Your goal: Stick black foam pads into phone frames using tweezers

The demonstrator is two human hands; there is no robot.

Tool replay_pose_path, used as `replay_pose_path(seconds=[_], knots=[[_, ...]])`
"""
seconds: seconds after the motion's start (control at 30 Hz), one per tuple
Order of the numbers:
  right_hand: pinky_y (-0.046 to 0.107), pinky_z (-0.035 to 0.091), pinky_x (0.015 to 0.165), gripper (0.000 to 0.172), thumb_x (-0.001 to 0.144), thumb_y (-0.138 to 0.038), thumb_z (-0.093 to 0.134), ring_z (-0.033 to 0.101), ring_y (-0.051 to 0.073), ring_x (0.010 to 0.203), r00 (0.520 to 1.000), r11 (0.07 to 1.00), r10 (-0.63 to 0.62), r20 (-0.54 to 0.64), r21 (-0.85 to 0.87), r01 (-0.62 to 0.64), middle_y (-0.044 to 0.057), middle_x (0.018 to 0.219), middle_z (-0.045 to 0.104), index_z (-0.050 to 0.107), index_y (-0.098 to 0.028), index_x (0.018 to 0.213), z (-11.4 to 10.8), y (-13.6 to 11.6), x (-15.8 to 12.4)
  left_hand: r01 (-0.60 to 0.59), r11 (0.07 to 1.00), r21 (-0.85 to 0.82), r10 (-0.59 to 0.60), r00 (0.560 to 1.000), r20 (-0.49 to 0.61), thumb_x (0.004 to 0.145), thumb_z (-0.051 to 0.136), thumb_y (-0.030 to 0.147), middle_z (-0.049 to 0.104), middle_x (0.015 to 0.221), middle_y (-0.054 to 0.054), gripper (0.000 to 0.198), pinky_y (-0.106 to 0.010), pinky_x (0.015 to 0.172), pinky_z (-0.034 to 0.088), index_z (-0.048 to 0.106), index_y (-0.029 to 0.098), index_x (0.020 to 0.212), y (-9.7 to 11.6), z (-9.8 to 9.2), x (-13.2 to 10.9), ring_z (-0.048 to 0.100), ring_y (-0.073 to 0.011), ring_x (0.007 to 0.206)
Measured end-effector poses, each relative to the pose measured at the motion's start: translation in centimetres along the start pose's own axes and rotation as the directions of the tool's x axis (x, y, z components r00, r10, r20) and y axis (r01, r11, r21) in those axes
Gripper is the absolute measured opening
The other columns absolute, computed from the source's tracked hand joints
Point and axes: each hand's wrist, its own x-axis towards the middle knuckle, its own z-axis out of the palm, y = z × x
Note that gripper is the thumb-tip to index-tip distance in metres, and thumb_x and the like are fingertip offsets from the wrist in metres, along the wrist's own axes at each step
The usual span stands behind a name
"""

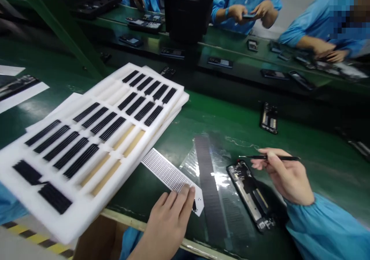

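My left hand lies with its fingers stretched out on a white card covered in rows of small dark dots. My right hand pinches a slim black pen-like tool with a thin metal tip pointing left. Below that tip, an opened phone body rests on the green bench, its inner parts showing; the tool appears held above its upper end. Between the card and the phone body lies a clear plastic sheet with a dark strip along it.
A white foam tray with black strips in its slots sits at left, overhanging the bench edge. Another opened phone body lies farther back. Phones line the raised line behind, where co-workers in blue sleeves handle parts. A green post slants at left.
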Motion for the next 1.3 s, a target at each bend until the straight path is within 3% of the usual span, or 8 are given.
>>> replay_pose_path(seconds=[0.07, 0.13, 0.23, 0.4, 0.57, 0.77, 1.03, 1.3], knots=[[0.029, 0.059, 0.053, 0.037, 0.086, -0.054, 0.072, 0.071, 0.019, 0.059, 0.997, 0.992, 0.070, 0.026, 0.107, -0.072, 0.009, 0.077, 0.076, 0.074, -0.017, 0.086, -1.9, 1.2, 1.1, -0.001, 1.000, -0.024, -0.001, 0.999, -0.053, 0.086, 0.034, -0.007, 0.067, 0.128, -0.008, 0.058, -0.036, 0.086, 0.046, 0.058, 0.012, 0.135, 1.0, 0.0, 1.4, 0.060, -0.0206, 0.097], [0.028, 0.055, 0.048, 0.041, 0.086, -0.055, 0.071, 0.067, 0.018, 0.052, 0.984, 0.980, 0.119, 0.132, 0.142, -0.137, 0.009, 0.067, 0.074, 0.072, -0.015, 0.091, -2.4, 2.6, 1.5, -0.033, 0.999, -0.018, 0.032, 0.998, -0.051, 0.084, 0.035, -0.006, 0.065, 0.133, -0.009, 0.059, -0.037, 0.086, 0.047, 0.057, 0.011, 0.136, 2.3, 0.3, 3.2, 0.060, -0.0222, 0.099], [0.028, 0.053, 0.047, 0.043, 0.091, -0.056, 0.065, 0.062, 0.015, 0.047, 0.961, 0.983, 0.119, 0.249, 0.108, -0.149, 0.009, 0.065, 0.075, 0.070, -0.013, 0.096, -1.8, 4.0, 1.5, -0.071, 0.997, 0.032, 0.070, 0.997, 0.025, 0.083, 0.039, -0.004, 0.059, 0.143, -0.010, 0.061, -0.040, 0.087, 0.050, 0.053, 0.010, 0.141, 4.3, 1.1, 6.2, 0.058, -0.0243, 0.102], [0.024, 0.052, 0.048, 0.044, 0.094, -0.055, 0.062, 0.066, 0.014, 0.054, 0.934, 0.991, 0.080, 0.349, 0.075, -0.113, 0.010, 0.073, 0.076, 0.072, -0.012, 0.095, -1.4, 3.7, 1.5, -0.122, 0.990, 0.071, 0.113, 0.987, 0.114, 0.082, 0.043, -0.003, 0.056, 0.146, -0.011, 0.060, -0.038, 0.081, 0.054, 0.054, 0.010, 0.140, 5.7, 2.9, 9.2, 0.059, -0.0235, 0.099], [0.023, 0.054, 0.051, 0.044, 0.096, -0.054, 0.058, 0.073, 0.017, 0.067, 0.918, 0.991, 0.073, 0.391, 0.074, -0.111, 0.011, 0.082, 0.077, 0.073, -0.013, 0.096, -1.5, 3.6, 1.5, -0.124, 0.989, 0.083, 0.108, 0.979, 0.174, 0.076, 0.043, -0.007, 0.056, 0.148, -0.010, 0.068, -0.038, 0.084, 0.055, 0.054, 0.010, 0.141, 5.6, 3.7, 9.7, 0.060, -0.0239, 0.102], [0.021, 0.055, 0.054, 0.036, 0.100, -0.047, 0.055, 0.074, 0.016, 0.071, 0.906, 0.989, 0.064, 0.417, 0.092, -0.113, 0.008, 0.084, 0.077, 0.072, -0.015, 0.101, -1.6, 4.0, 1.2, -0.154, 0.986, 0.065, 0.141, 0.975, 0.172, 0.073, 0.043, -0.009, 0.060, 0.143, -0.012, 0.070, -0.037, 0.081, 0.055, 0.055, 0.009, 0.140, 5.1, 3.8, 9.8, 0.061, -0.0238, 0.098], [0.019, 0.058, 0.056, 0.023, 0.101, -0.029, 0.056, 0.073, 0.014, 0.068, 0.902, 0.990, -0.134, 0.411, 0.102, 0.100, 0.009, 0.090, 0.077, 0.074, -0.014, 0.098, -2.0, 4.3, 1.3, -0.142, 0.990, 0.007, 0.139, 0.973, 0.186, 0.072, 0.040, -0.009, 0.059, 0.145, -0.011, 0.073, -0.035, 0.081, 0.055, 0.053, 0.010, 0.142, 4.8, 3.9, 9.7, 0.061, -0.0222, 0.096], [0.024, 0.061, 0.078, 0.017, 0.097, -0.016, 0.059, 0.075, 0.016, 0.083, 0.855, 0.963, -0.263, 0.446, 0.075, 0.257, 0.007, 0.092, 0.078, 0.075, -0.017, 0.103, -2.6, 4.3, 1.7, -0.110, 0.994, -0.009, 0.110, 0.985, 0.136, 0.074, 0.039, -0.007, 0.063, 0.140, -0.010, 0.068, -0.036, 0.078, 0.055, 0.058, 0.011, 0.137, 5.0, 3.9, 9.8, 0.062, -0.0227, 0.094]])
